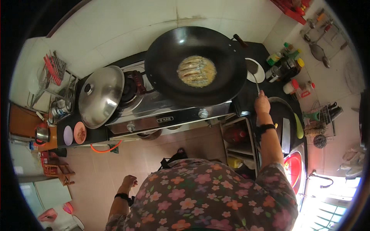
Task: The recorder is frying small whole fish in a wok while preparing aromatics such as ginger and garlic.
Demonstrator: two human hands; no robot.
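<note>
A large black wok (164, 69) stands on the right side of the gas stove; several small fish (195, 70) lie in bubbling oil at its bottom. Right of the wok, my right hand (262, 104) grips the handle of a metal spatula (255, 80). The dark spatula head rests on a white plate (261, 75). My left hand (130, 182) hangs low beside my body with fingers curled, and nothing shows in it. A domed steel lid (101, 101) leans by the left burner.
Seasoning bottles (274, 58) and red-lidded jars (290, 86) stand at the right wall. A cleaver (286, 135) and a green gourd (298, 127) lie near the sink. At the counter's left end are a purple bowl (68, 135) and a pink plate with food (80, 132).
</note>
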